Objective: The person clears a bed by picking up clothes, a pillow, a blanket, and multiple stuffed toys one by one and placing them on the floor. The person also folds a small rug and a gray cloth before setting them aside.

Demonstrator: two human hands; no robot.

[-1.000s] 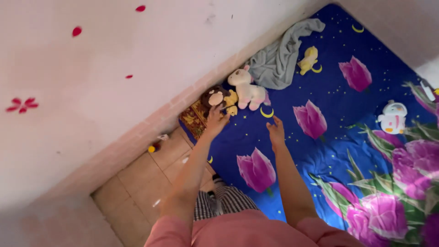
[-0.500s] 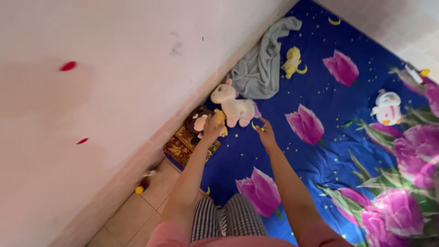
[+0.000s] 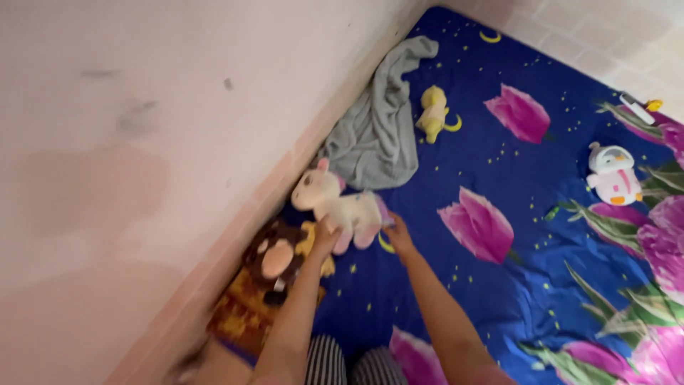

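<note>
White plush unicorn [image 3: 340, 205]: our left hand [image 3: 324, 239] and right hand [image 3: 399, 235] touch it. Finger closure unclear; toy not yet lifted off blue floral sheet [image 3: 499, 171].

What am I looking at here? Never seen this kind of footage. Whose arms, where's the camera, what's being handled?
No machine: a person's two bare arms, filmed by a camera on their head looking down. They reach over a bed sheet, dark blue with purple tulips, that runs along a pale wall. The left hand and right hand both touch a white plush unicorn; whether they grip it is unclear. Beside it lies a brown plush monkey. Farther off: a grey blanket, a small yellow plush and a white and pink toy.
</note>
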